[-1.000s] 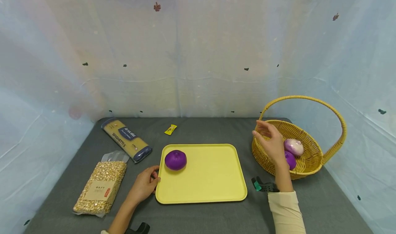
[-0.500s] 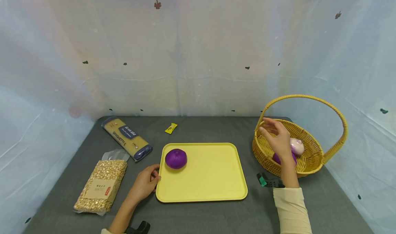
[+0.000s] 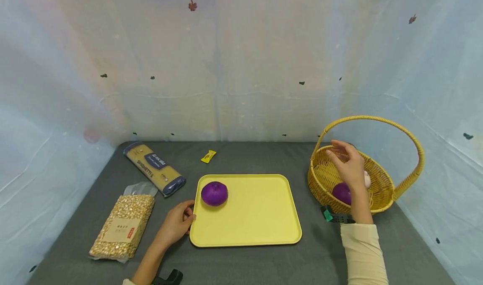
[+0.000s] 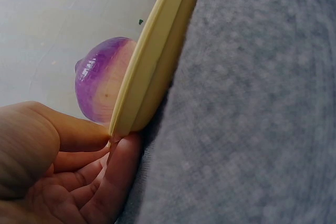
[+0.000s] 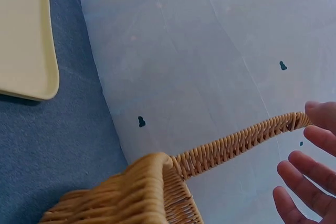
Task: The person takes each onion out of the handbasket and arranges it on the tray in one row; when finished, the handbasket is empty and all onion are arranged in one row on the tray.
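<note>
My left hand (image 3: 177, 221) pinches the left rim of the yellow tray (image 3: 260, 209); in the left wrist view the thumb lies on the rim and a finger beneath it. On the tray's upper left sits a glossy purple onion (image 3: 214, 193), pale on its lower side (image 4: 105, 85). My right hand (image 3: 349, 163) hovers over the wicker basket (image 3: 320, 188), fingers loosely bent and apart, holding nothing. Inside the basket lie another purple onion (image 3: 341, 193) and a whitish one (image 3: 367, 179), mostly hidden behind the hand.
A spaghetti packet (image 3: 154, 167) and a clear bag of corn kernels (image 3: 124, 228) lie on the left. Behind the tray is a small yellow wrapped packet (image 3: 208, 156). The basket's tall handle (image 3: 377, 119) arches above its opening, near the right hand.
My right hand has moved rightward, further over the basket, uncovering the purple onion there and covering more of the whitish one. The left hand and tray have stayed put.
</note>
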